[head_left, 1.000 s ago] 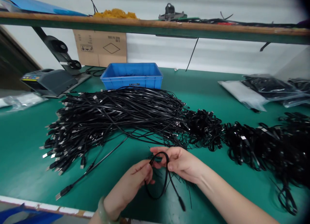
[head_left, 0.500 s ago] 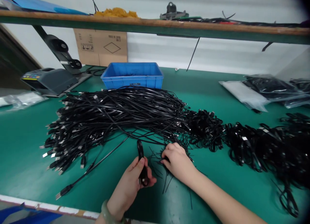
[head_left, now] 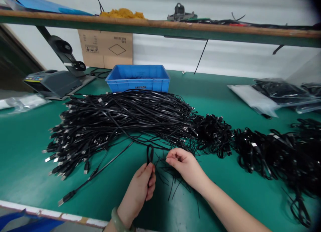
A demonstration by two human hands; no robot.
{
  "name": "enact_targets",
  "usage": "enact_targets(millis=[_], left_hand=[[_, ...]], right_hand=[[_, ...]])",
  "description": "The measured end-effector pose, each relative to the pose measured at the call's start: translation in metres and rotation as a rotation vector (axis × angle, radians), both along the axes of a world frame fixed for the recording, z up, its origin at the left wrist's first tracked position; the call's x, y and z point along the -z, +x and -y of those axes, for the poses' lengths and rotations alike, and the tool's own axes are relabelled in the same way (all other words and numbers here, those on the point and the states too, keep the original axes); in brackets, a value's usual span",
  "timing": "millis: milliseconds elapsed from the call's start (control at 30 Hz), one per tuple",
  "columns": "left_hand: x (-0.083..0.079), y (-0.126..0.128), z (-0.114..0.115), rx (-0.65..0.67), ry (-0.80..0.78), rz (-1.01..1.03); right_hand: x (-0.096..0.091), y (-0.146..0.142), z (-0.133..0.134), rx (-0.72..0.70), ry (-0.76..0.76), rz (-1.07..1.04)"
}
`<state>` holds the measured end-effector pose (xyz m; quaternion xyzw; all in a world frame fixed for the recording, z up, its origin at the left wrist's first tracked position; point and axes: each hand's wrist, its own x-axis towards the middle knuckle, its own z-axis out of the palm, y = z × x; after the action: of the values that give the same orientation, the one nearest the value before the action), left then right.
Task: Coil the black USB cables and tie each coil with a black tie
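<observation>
My left hand (head_left: 140,186) is closed around a folded black USB cable (head_left: 149,153), whose looped end sticks up above the thumb. To its right, my right hand (head_left: 184,163) has thumb and fingertips pinched together; whatever is between them is too small to make out. Under and beside that hand lie loose thin black ties (head_left: 173,188). Behind both hands spreads a large heap of straight black USB cables (head_left: 135,111), with metal plugs fanned out to the left. One single cable (head_left: 92,175) lies apart in front of the heap.
Bundled cables (head_left: 271,151) form a row toward the right. A blue bin (head_left: 137,86) stands behind the heap, and a grey tape dispenser (head_left: 54,83) at the back left. Plastic bags (head_left: 255,98) lie at the back right. A shelf (head_left: 150,26) crosses overhead.
My left hand has turned, so the folded cable now shows its loop upright. My right hand has lifted slightly off the ties, its fingertips now pinched together.
</observation>
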<state>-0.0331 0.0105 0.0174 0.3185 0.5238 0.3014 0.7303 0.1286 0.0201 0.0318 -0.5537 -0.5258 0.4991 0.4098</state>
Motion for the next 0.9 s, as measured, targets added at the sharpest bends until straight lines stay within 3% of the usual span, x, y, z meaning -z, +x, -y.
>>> enact_targets(millis=[133,200,267,400,500,567,633,700,800,900], left_hand=[[0.002,0.011,0.004,0.050,0.427,-0.441],[0.003,0.015,0.007,0.124,0.629,-0.656],[0.003,0.018,0.011,0.200,0.697,-0.748],[0.003,0.019,0.017,0.200,0.648,-0.509],[0.003,0.021,0.017,0.115,0.360,-0.164],[0.003,0.022,0.015,0.082,0.152,0.052],[0.002,0.021,0.011,0.079,0.056,0.201],[0.000,0.017,0.007,0.089,0.053,0.242],[-0.003,0.007,0.000,0.116,0.114,0.157],[-0.008,-0.001,-0.007,0.163,0.264,0.000]], right_hand=[[0.001,-0.022,0.005,0.053,-0.284,-0.449],[0.005,-0.032,0.006,0.134,-0.287,-0.483],[0.011,-0.038,0.007,0.231,-0.216,-0.443],[0.018,-0.041,0.010,0.285,-0.131,-0.258],[0.016,-0.039,0.017,0.258,-0.092,-0.081],[0.013,-0.035,0.021,0.199,0.006,0.022],[0.008,-0.029,0.022,0.104,0.141,0.101],[0.003,-0.020,0.021,-0.041,0.207,0.114],[-0.005,-0.007,0.016,-0.283,0.117,-0.014],[-0.015,0.000,0.013,-0.348,0.066,-0.012]])
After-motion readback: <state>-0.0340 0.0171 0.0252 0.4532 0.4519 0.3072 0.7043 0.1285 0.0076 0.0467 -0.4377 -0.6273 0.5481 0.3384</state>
